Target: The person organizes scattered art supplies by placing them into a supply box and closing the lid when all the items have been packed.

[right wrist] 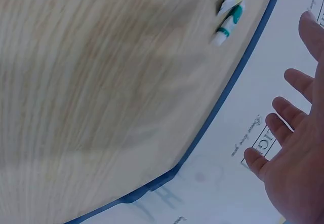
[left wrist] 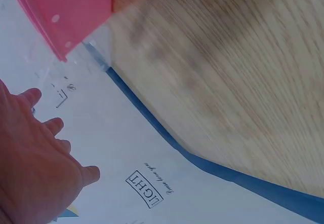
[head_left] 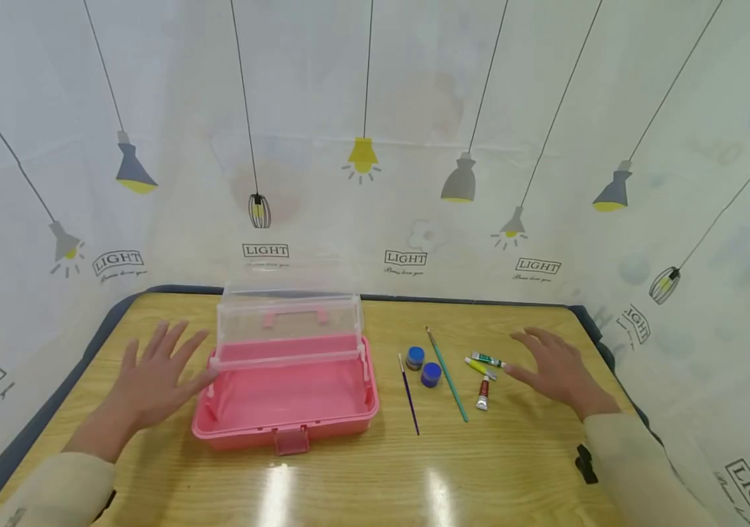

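My left hand (head_left: pixel 154 380) is held with fingers spread at the left side of a pink plastic box (head_left: pixel 289 399), its thumb overlapping the box's edge in the head view. The box's clear lid (head_left: pixel 289 322), with a pink handle, stands raised at the back. To the right, my right hand (head_left: pixel 555 369) hovers with relaxed fingers and holds nothing. Nearest to it lie three small paint tubes: a green-labelled tube (head_left: pixel 488 359), a yellow tube (head_left: pixel 480 368) and a red tube (head_left: pixel 483 393).
Between box and tubes stand two blue-lidded paint jars (head_left: pixel 415 358). A dark purple paintbrush (head_left: pixel 409 395) and a teal paintbrush (head_left: pixel 447 375) lie beside them on the wooden table (head_left: pixel 348 483). A black object (head_left: pixel 587 464) sits by the right sleeve. A white lamp-print curtain (head_left: pixel 322 95) surrounds the table.
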A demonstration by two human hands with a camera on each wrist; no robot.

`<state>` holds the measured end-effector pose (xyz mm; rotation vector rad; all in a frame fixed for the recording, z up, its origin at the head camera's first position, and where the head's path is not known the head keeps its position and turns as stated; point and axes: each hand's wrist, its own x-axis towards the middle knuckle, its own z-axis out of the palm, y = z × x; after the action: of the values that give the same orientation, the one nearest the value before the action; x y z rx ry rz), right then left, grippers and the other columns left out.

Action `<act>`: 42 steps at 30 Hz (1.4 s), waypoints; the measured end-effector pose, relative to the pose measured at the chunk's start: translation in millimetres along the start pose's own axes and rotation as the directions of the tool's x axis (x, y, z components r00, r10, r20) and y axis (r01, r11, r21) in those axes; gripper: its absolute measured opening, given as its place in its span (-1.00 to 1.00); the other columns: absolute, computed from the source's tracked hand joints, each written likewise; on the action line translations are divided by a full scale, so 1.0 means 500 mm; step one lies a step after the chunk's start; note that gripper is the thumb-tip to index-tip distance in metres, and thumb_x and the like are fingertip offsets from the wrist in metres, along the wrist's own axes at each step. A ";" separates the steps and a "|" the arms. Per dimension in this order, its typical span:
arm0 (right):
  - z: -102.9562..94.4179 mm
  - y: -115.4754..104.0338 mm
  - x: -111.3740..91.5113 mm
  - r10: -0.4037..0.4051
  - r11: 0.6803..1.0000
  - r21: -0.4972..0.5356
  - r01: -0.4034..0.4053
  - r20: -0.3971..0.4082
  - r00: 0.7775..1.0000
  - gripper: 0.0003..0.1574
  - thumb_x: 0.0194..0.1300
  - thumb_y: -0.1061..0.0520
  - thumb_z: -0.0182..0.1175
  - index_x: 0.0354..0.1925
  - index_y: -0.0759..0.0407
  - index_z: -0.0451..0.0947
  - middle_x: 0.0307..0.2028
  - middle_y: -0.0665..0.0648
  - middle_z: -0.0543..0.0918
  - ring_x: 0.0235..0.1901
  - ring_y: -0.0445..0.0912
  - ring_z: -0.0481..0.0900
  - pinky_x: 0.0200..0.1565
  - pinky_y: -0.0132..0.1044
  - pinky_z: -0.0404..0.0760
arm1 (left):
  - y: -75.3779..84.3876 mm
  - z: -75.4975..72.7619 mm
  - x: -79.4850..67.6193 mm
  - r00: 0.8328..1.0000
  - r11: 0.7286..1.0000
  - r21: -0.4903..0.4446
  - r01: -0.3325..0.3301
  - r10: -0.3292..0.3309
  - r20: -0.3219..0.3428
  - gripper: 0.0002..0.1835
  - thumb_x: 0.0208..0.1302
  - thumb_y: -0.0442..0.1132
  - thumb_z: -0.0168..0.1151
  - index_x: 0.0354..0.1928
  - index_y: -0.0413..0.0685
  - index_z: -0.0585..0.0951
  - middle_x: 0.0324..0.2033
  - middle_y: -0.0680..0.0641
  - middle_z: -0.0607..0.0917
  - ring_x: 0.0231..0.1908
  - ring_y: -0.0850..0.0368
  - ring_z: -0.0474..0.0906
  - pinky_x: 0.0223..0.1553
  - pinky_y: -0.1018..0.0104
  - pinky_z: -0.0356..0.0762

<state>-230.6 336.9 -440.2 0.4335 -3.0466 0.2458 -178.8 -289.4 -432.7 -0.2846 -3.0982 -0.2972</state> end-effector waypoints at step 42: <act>0.027 -0.169 0.097 -0.228 0.973 0.049 0.226 0.039 0.973 -0.35 0.31 -0.20 0.22 0.25 0.07 0.48 0.30 0.26 0.43 0.30 0.26 0.37 0.27 0.33 0.27 | 0.031 0.059 -0.053 0.998 0.986 -0.161 0.033 -0.023 0.067 -0.01 0.30 0.36 0.00 0.50 -0.23 0.06 0.45 -0.38 0.12 0.45 -0.44 -0.12 0.33 -0.51 -0.23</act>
<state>-253.8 241.3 -437.3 0.7941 -3.0017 0.2959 -149.8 -273.5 -459.6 -0.2583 -3.1485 -0.5529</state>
